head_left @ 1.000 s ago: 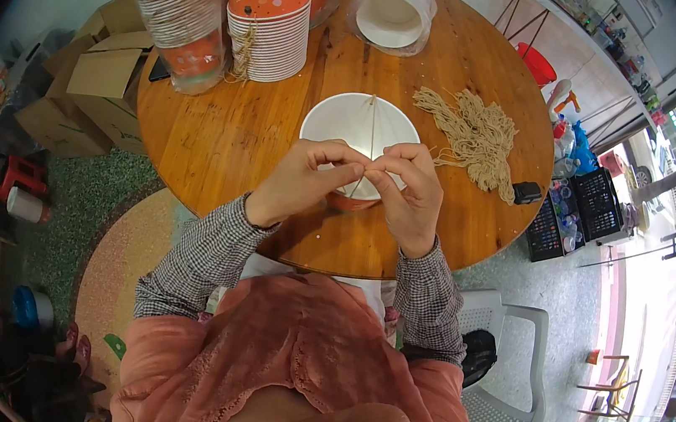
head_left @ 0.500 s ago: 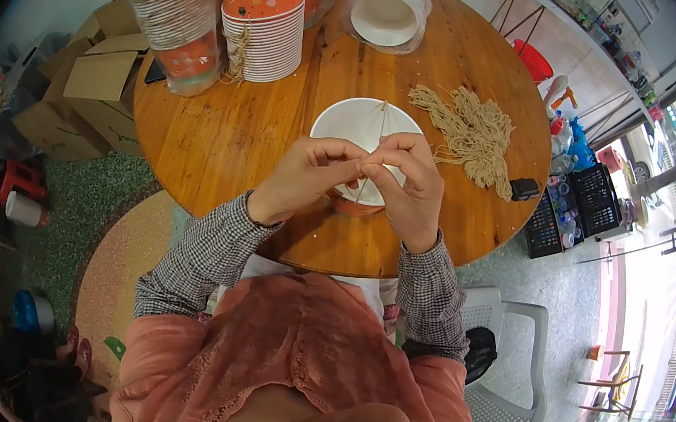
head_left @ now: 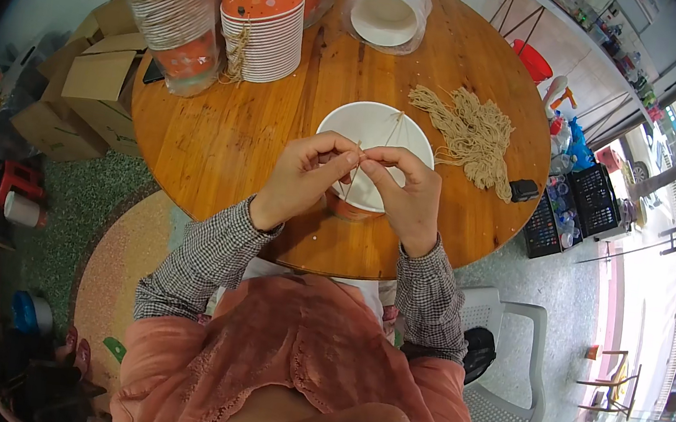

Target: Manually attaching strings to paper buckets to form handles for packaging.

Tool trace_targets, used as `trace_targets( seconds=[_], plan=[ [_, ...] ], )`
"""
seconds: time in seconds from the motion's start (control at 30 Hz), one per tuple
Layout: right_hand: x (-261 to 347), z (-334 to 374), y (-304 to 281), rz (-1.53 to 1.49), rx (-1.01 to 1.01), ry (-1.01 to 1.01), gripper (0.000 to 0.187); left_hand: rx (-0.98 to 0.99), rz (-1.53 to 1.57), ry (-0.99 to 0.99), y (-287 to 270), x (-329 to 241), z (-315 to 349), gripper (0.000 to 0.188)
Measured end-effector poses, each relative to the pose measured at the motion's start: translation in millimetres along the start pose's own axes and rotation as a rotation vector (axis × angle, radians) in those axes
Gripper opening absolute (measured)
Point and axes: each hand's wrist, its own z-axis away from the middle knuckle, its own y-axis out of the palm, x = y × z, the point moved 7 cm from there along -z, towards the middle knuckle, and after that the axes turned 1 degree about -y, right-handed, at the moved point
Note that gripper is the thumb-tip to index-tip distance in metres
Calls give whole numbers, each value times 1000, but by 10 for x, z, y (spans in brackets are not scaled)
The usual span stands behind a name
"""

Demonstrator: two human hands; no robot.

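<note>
Both my hands meet over the near half of a white-lined paper bucket (head_left: pixel 410 140) with an orange outside, which stands upright on the wooden table. My left hand (head_left: pixel 302 174) pinches a thin tan string (head_left: pixel 350 180) between thumb and forefinger. Opposite it, my right hand (head_left: pixel 409 199) pinches the same string, its fingertips almost touching the left ones. A length of the string reaches across the bucket's mouth to its far rim, where a small bit of it shows. How the string is looped between the fingertips is too small to make out.
On the round table (head_left: pixel 219 146) lie a heap of tan strings (head_left: pixel 478 135) and a small black object (head_left: pixel 524 190). Nested bucket stacks (head_left: pixel 262 41) and wrapped white bowls or lids (head_left: pixel 385 19) stand at the far side. Cardboard boxes (head_left: pixel 100 85) are left, a plastic chair (head_left: pixel 515 385) right.
The bucket has shifted slightly right and turned a little, its far string end moving right. My fingertips have drawn slightly left, with the string still pinched in both hands.
</note>
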Motion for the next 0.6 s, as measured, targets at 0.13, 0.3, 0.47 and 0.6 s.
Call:
trace_targets(
  seconds=[0.13,0.3,0.47,0.6],
  plan=[
    [-29,19,29,72,-62,21,11,-60,-41,24,-49,-14,18,11],
    [14,51,118,144,-143,-98,12,-133,35,-33,-94,2,10,7],
    [76,68,166,160,-158,-194,13,-209,27,13,-135,10,34,6],
    [54,67,171,141,-168,-189,12,-219,-225,125,-134,-83,61,9]
  ],
)
